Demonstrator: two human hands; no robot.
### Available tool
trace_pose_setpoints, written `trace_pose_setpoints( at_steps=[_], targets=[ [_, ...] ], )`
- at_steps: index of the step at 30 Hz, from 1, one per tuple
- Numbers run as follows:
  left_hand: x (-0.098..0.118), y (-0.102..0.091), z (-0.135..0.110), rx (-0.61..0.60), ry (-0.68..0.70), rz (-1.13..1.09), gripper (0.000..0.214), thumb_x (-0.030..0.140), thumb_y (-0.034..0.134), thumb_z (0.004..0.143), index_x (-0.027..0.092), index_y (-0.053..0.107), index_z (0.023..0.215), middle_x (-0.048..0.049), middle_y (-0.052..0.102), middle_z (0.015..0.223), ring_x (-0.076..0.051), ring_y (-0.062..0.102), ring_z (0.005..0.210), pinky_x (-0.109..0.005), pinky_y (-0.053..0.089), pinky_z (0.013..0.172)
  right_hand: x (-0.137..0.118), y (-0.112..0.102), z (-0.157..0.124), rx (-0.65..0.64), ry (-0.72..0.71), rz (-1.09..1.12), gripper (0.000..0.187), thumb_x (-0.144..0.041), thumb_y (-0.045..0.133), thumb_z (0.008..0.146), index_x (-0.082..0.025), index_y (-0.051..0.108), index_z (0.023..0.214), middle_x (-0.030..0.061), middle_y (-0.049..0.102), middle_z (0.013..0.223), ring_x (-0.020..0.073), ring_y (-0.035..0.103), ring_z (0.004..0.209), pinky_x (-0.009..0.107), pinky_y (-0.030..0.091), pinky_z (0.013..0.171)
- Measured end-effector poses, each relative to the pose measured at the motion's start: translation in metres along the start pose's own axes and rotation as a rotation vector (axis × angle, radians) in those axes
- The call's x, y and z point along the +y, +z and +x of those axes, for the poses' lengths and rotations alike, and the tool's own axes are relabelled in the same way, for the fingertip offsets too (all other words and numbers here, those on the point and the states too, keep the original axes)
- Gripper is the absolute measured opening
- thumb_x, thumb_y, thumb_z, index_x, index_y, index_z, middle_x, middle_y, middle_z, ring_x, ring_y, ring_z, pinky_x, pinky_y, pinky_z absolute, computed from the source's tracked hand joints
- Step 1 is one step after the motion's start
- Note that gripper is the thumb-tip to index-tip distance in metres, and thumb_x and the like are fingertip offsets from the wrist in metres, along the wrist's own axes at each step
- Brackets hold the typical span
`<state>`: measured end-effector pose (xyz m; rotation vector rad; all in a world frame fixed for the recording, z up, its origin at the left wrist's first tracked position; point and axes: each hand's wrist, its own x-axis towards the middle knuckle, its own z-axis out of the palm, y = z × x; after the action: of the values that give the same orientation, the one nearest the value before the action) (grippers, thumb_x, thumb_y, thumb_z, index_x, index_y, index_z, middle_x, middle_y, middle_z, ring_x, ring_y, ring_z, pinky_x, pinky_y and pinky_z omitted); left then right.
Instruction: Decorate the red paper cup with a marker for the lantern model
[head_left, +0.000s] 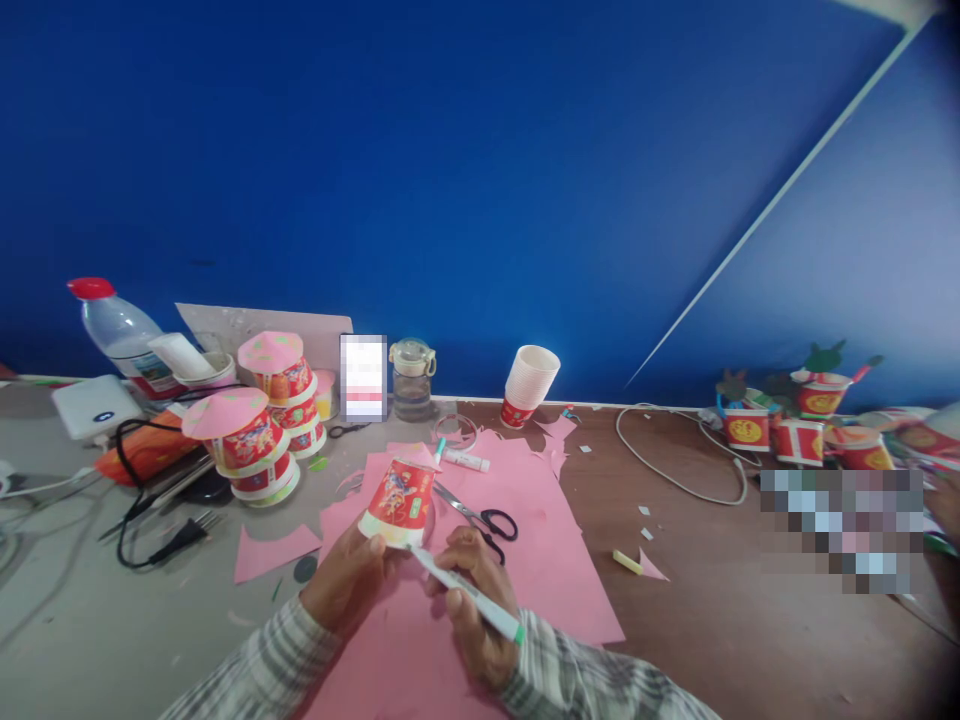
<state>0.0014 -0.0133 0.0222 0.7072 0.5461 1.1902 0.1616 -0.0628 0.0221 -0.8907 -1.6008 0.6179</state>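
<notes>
My left hand point(346, 575) is closed around the lower part of a red paper cup point(405, 495) printed with a colourful figure. The cup is tilted, its pale rim toward me. In my right hand point(480, 600) a white marker pen point(476, 600) with a green end is gripped, its tip at or close to the cup's rim; I cannot tell whether it touches. Beneath both hands lies pink paper point(547, 560). Just beyond my right hand are scissors point(487, 522) with black handles, partly hidden by the hand. A white tube-like item point(466, 460) rests behind the cup.
Stacked cups with pink cone tops point(225, 415) stand left, near a plastic bottle point(124, 325) and black plug cable point(180, 540). A glass jar point(412, 385) and a leaning stack of paper cups point(531, 380) stand at the back. Decorated cups point(748, 430) are at right.
</notes>
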Motion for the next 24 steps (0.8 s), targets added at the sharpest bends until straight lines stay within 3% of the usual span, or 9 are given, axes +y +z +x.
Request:
trace_pose_setpoints(
  at_steps=[4,9,13,24],
  targets=[
    [0.0004,-0.0004,0.0002,-0.014,-0.006,0.005,0.025,0.027,0.06,0.06,0.013,0.063,0.081,-0.0128,0.063,0.073,-0.029,0.053,0.068,-0.043,0.042,0.06,0.001,0.0004,0.0009,-0.01,0.028,0.003,0.023,-0.038,0.041,0.086,-0.023,0.058,0.087,0.0018,0.065,0.066,0.0219,0.054,0.069,0.038,0.049,0.068],
    [0.001,0.0004,0.0006,0.002,-0.024,0.001,0.033,0.028,0.061,0.058,0.014,0.061,0.088,-0.0153,0.064,0.081,-0.031,0.054,0.077,-0.045,0.042,0.068,0.0029,0.0002,0.0012,0.073,0.075,0.009,0.03,-0.044,0.038,0.087,-0.021,0.058,0.088,0.0026,0.064,0.067,0.0218,0.055,0.067,0.039,0.048,0.067],
    [0.0012,0.0006,-0.0005,0.003,-0.02,0.011,0.031,0.028,0.06,0.059,0.012,0.062,0.085,-0.015,0.064,0.076,-0.032,0.054,0.074,-0.045,0.041,0.066,0.0021,-0.0001,-0.0007,0.034,0.036,0.019,0.032,-0.046,0.037,0.087,-0.022,0.058,0.087,0.0023,0.065,0.066,0.0223,0.054,0.069,0.041,0.047,0.07],
    [0.0025,0.0028,0.0004,-0.007,-0.023,0.027,0.036,0.026,0.063,0.056,0.011,0.059,0.089,-0.0158,0.065,0.078,-0.033,0.054,0.075,-0.045,0.041,0.066,0.0007,0.0007,0.0014,0.011,0.009,0.039,0.02,-0.035,0.043,0.085,-0.022,0.058,0.089,0.002,0.066,0.067,0.0221,0.054,0.067,0.04,0.048,0.068]
  ],
)
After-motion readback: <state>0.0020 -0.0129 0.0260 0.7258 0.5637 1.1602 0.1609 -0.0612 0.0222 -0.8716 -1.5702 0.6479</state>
